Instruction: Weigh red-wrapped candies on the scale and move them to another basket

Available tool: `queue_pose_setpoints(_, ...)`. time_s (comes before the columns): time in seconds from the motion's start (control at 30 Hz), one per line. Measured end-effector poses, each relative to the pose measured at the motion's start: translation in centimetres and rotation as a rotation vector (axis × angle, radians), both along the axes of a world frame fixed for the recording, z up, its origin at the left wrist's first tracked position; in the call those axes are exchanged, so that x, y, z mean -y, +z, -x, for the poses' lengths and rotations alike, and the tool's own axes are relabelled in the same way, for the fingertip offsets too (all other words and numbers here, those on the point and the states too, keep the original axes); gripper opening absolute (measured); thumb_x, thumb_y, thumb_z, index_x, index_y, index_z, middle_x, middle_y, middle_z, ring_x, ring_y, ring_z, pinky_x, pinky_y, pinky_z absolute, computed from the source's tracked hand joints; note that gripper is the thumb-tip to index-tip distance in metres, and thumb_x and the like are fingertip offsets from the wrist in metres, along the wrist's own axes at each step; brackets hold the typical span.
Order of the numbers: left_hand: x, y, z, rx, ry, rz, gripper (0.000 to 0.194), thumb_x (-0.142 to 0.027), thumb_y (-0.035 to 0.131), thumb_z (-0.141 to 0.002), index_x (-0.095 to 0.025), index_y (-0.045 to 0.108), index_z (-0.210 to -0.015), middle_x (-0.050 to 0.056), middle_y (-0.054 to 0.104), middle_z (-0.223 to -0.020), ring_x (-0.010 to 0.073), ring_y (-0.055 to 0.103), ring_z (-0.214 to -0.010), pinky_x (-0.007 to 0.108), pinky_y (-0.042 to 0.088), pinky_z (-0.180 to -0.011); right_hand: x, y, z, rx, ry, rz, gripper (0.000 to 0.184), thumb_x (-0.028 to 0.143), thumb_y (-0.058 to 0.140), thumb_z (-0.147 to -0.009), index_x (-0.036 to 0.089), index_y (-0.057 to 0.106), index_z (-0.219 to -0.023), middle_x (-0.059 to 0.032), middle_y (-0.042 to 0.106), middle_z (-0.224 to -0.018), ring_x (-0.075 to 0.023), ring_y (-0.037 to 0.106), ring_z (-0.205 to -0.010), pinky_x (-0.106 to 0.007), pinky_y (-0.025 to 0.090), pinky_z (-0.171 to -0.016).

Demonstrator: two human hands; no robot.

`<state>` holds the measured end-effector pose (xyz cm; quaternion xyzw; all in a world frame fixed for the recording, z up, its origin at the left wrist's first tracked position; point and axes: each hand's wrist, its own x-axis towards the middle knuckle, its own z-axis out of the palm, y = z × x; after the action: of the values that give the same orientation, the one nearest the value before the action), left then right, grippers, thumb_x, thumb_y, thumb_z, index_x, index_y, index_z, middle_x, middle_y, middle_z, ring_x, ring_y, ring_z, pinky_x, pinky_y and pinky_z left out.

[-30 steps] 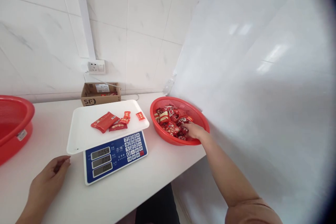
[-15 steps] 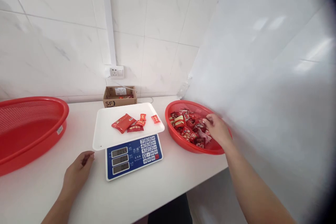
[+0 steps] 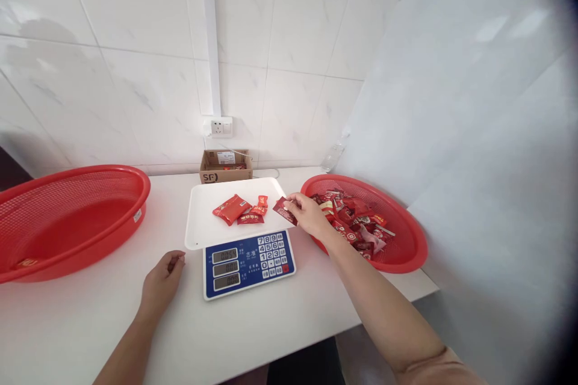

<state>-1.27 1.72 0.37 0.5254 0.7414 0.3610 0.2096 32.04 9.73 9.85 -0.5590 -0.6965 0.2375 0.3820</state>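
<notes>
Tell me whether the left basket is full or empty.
Nearly empty: the left basket shows bare red mesh, with only one small packet near its front edge.

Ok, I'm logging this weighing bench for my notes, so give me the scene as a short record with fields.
right hand: right hand pinches a red packet over the right edge of the scale tray
left hand: left hand rests loosely curled on the white table, left of the scale
on tray: several red packets
right basket: red basket with many wrapped sweets
left basket: large red basket, nearly bare inside
behind: cardboard box, wall socket
</notes>
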Motion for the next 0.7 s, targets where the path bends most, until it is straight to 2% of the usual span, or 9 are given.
queue_pose_setpoints(0.2, -0.2, 0.3, 0.0, -0.011, 0.008, 0.056, 0.033, -0.049, 0.043, -0.068, -0.025, 0.058, -0.085, 0.001, 0.066, -0.081, 0.0203, 0.061, -0.076, 0.030, 0.047, -0.065, -0.2, 0.2, 0.1, 0.057, 0.047, -0.039, 0.024, 0.033, 0.045, -0.085, 0.019, 0.063, -0.091, -0.0021, 0.069, -0.086, -0.0155, 0.062, -0.077, -0.025, 0.046, -0.070)
queue_pose_setpoints(0.27, -0.3, 0.1, 0.1, -0.005, 0.008, 0.057, 0.033, -0.049, 0.044, -0.068, -0.025, 0.058, -0.085, 0.001, 0.066, -0.081, 0.0203, 0.061, -0.077, 0.030, 0.047, -0.066, -0.7, 0.1, 0.2, 0.197, 0.024, -0.060, 0.027, 0.033, 0.043, -0.087, 0.020, 0.064, -0.098, -0.0039, 0.068, -0.097, -0.0169, 0.061, -0.087, -0.027, 0.045, -0.076)
queue_pose_setpoints(0.37, -0.4, -0.4, 0.3, 0.014, 0.004, 0.041, 0.032, -0.049, 0.044, -0.069, -0.025, 0.058, -0.086, 0.000, 0.066, -0.081, 0.0199, 0.061, -0.078, 0.030, 0.046, -0.069, -1.5, 0.0, 0.5, 0.551, -0.065, -0.082, 0.029, 0.027, 0.045, -0.086, 0.021, 0.061, -0.109, -0.0060, 0.063, -0.112, -0.0216, 0.056, -0.098, -0.030, 0.043, -0.077)
queue_pose_setpoints(0.5, -0.4, -1.0, 0.3, 0.058, 0.009, -0.018, 0.029, -0.046, 0.046, -0.069, -0.025, 0.058, -0.086, 0.001, 0.065, -0.079, 0.0195, 0.061, -0.077, 0.031, 0.046, -0.072, -1.8, 0.1, 1.2, 0.806, -0.025, -0.076, 0.024, 0.022, 0.045, -0.085, 0.021, 0.064, -0.099, -0.0079, 0.066, -0.102, -0.0246, 0.052, -0.097, -0.030, 0.041, -0.073)
queue_pose_setpoints(0.6, -0.4, -1.4, 0.3, 0.077, 0.001, -0.040, 0.028, -0.044, 0.046, -0.071, -0.024, 0.057, -0.088, 0.000, 0.065, -0.078, 0.0184, 0.061, -0.077, 0.030, 0.045, -0.074, -1.7, 0.4, 1.6, 0.898, 0.006, -0.034, 0.024, 0.026, 0.042, -0.087, 0.020, 0.064, -0.092, -0.0094, 0.067, -0.094, -0.0241, 0.051, -0.094, -0.030, 0.040, -0.072)
queue_pose_setpoints(0.7, -0.4, -1.7, 0.4, 0.077, -0.006, -0.036, 0.027, -0.043, 0.046, -0.073, -0.024, 0.057, -0.089, 0.000, 0.065, -0.078, 0.0169, 0.060, -0.076, 0.029, 0.045, -0.074, -1.7, 0.5, 1.7, 0.895, 0.019, 0.003, 0.021, 0.027, 0.046, -0.085, 0.019, 0.064, -0.093, -0.0093, 0.066, -0.093, -0.0242, 0.052, -0.093, -0.030, 0.039, -0.073)
